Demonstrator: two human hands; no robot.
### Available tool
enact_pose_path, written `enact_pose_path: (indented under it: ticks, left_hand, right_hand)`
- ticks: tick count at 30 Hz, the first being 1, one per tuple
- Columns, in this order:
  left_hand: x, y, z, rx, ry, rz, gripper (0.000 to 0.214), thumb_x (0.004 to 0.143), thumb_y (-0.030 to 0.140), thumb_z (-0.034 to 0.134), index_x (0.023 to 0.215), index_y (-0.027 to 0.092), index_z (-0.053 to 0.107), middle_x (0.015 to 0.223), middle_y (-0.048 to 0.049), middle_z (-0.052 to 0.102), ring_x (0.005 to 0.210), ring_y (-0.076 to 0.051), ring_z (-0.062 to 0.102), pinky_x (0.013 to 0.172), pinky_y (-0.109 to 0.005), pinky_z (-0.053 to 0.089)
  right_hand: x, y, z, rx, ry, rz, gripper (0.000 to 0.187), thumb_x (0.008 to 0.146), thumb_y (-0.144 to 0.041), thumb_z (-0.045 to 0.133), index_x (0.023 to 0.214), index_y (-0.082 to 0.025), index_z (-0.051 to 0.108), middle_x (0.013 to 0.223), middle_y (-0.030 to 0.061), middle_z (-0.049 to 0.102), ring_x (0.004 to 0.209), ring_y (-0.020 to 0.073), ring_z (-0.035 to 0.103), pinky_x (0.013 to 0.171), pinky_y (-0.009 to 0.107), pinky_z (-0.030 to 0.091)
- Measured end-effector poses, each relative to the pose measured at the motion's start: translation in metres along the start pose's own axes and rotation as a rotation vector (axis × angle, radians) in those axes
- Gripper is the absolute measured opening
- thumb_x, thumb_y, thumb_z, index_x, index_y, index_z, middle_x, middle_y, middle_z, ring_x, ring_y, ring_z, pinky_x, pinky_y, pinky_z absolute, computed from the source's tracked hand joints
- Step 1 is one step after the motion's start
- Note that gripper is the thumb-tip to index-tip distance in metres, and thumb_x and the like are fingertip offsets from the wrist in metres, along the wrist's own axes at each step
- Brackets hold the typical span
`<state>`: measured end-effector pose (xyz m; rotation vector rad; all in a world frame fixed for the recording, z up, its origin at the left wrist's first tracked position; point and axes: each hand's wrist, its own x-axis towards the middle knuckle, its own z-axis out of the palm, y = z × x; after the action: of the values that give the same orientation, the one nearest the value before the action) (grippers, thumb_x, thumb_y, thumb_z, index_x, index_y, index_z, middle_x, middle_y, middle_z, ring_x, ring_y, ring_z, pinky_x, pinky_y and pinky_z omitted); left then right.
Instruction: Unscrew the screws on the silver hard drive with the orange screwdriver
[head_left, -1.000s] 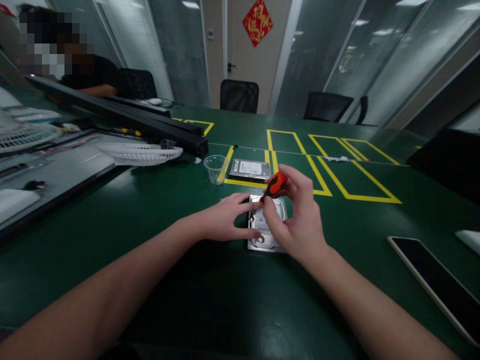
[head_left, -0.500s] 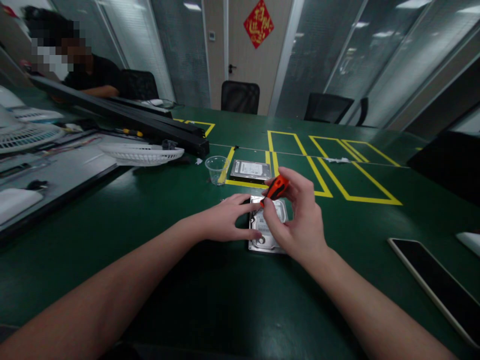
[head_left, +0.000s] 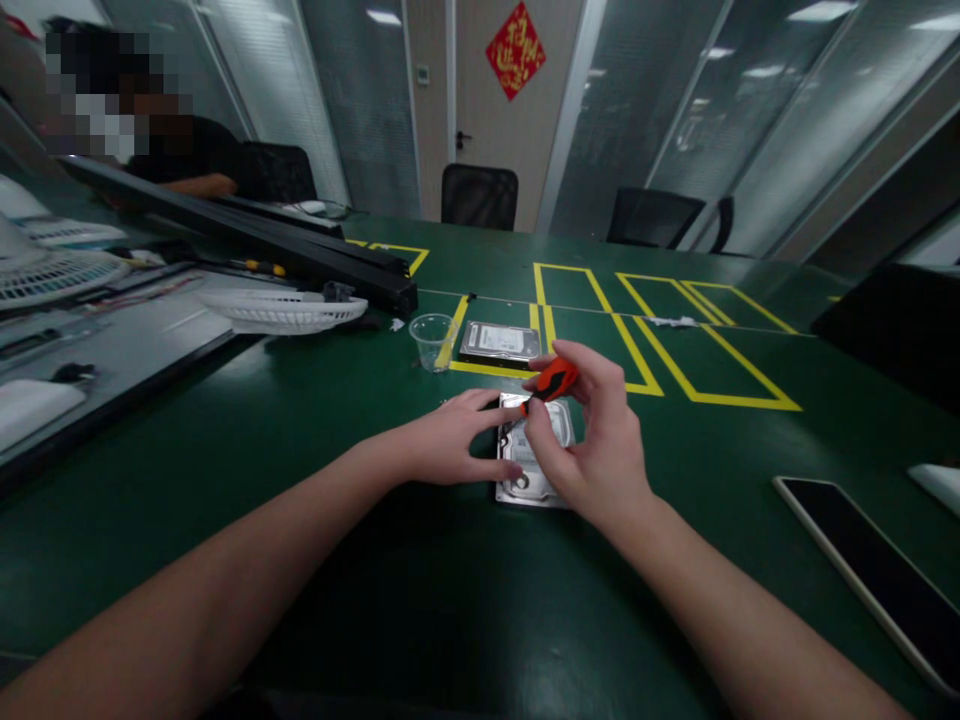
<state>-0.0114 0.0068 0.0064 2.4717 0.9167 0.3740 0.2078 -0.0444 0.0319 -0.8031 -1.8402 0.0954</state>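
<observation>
A silver hard drive (head_left: 529, 480) lies flat on the green table (head_left: 450, 600) in front of me. My left hand (head_left: 450, 440) rests against the drive's left edge, thumb and fingers spread along it. My right hand (head_left: 592, 440) is closed on an orange and black screwdriver (head_left: 553, 380), held tilted with its tip down on the drive's upper left part. A second hard drive (head_left: 500, 342) lies further back, across a yellow tape line.
A clear plastic cup (head_left: 433, 340) stands left of the far drive. White fan grilles (head_left: 281, 308) and a long black bar (head_left: 247, 235) lie at the left, where another person sits. A dark tablet (head_left: 870, 570) lies at the right. Yellow tape boxes (head_left: 675, 340) mark the table.
The screwdriver handle has turned slightly in my right fingers. My left hand and the drive have stayed in place.
</observation>
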Motion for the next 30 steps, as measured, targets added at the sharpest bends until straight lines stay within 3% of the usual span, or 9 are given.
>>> enact_pose_path:
  ticks: [11, 16, 21, 27, 30]
  left_hand:
    - [-0.0005, -0.0025, 0.0008, 0.003, -0.009, -0.016, 0.087, 0.095, 0.077, 0.073, 0.166, 0.032, 0.052, 0.177, -0.0146, 0.038, 0.164, -0.046, 0.034, 0.133, -0.066, 0.033]
    - [-0.0002, 0.0023, -0.0024, 0.0, -0.028, -0.022, 0.083, 0.095, 0.074, 0.074, 0.164, 0.033, 0.053, 0.179, -0.0139, 0.037, 0.165, -0.046, 0.032, 0.133, -0.067, 0.031]
    - [0.0004, 0.001, -0.0014, -0.006, -0.016, -0.014, 0.084, 0.095, 0.072, 0.077, 0.165, 0.033, 0.052, 0.178, -0.0147, 0.039, 0.164, -0.047, 0.034, 0.132, -0.068, 0.032]
    - [0.0002, -0.003, 0.0005, 0.011, -0.034, -0.027, 0.089, 0.096, 0.078, 0.07, 0.168, 0.031, 0.049, 0.179, -0.0156, 0.034, 0.165, -0.047, 0.032, 0.133, -0.067, 0.032]
    - [0.0002, -0.0018, -0.0004, 0.012, -0.043, -0.034, 0.086, 0.096, 0.077, 0.071, 0.166, 0.03, 0.052, 0.18, -0.0155, 0.034, 0.165, -0.047, 0.031, 0.133, -0.067, 0.031]
  right_hand:
    - [0.0068, -0.002, -0.0024, -0.107, 0.023, -0.092, 0.058, 0.102, -0.019, 0.071, 0.155, -0.03, 0.053, 0.128, 0.0096, 0.072, 0.102, 0.0253, 0.074, 0.09, 0.047, 0.07]
    - [0.0026, -0.0014, -0.0013, -0.067, 0.019, -0.027, 0.065, 0.102, -0.018, 0.068, 0.162, -0.03, 0.046, 0.141, 0.0126, 0.07, 0.114, 0.029, 0.077, 0.099, 0.051, 0.07]
    - [0.0, -0.0003, -0.0006, 0.003, -0.012, 0.016, 0.067, 0.102, -0.019, 0.066, 0.164, -0.028, 0.042, 0.143, 0.0141, 0.07, 0.109, 0.0276, 0.078, 0.1, 0.052, 0.069]
    - [0.0059, -0.0003, -0.0016, -0.129, 0.031, -0.082, 0.061, 0.1, -0.02, 0.073, 0.156, -0.027, 0.051, 0.127, 0.0103, 0.071, 0.099, 0.0241, 0.072, 0.085, 0.044, 0.069]
    - [0.0063, -0.0009, -0.0019, -0.137, 0.038, -0.08, 0.06, 0.101, -0.019, 0.071, 0.157, -0.026, 0.051, 0.13, 0.0115, 0.071, 0.101, 0.0245, 0.073, 0.086, 0.043, 0.069]
